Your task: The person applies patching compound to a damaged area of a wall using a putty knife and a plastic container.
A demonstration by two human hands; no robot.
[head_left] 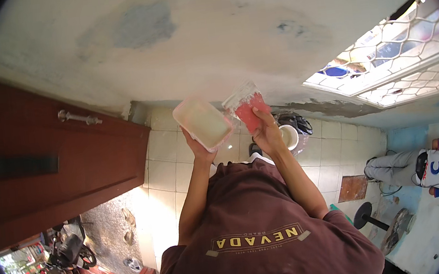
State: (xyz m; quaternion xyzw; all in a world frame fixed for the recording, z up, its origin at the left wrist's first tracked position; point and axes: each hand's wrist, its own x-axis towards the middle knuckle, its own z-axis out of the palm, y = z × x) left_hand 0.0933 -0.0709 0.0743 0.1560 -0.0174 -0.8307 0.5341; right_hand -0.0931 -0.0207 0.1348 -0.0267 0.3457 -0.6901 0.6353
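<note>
Your left hand [198,149] grips a shallow plastic tray [203,123] from below, tilted up toward the stained wall [208,35]. Your right hand [267,131] is closed on a red-handled brush [248,107] — bristles up, just beside the tray. Below sit a white bucket [288,136] and tiled floor [166,165] — the brown door [54,156] stands left.

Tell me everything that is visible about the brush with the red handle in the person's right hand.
The brush is a wide flat paintbrush with a red, paint-smeared handle block and pale bristles loaded with whitish paint. The right hand grips its lower end, holding it raised and tilted, bristles toward the stained wall. It sits beside the pale rectangular tray held in the left hand. Whether brush and tray touch cannot be told.
</note>
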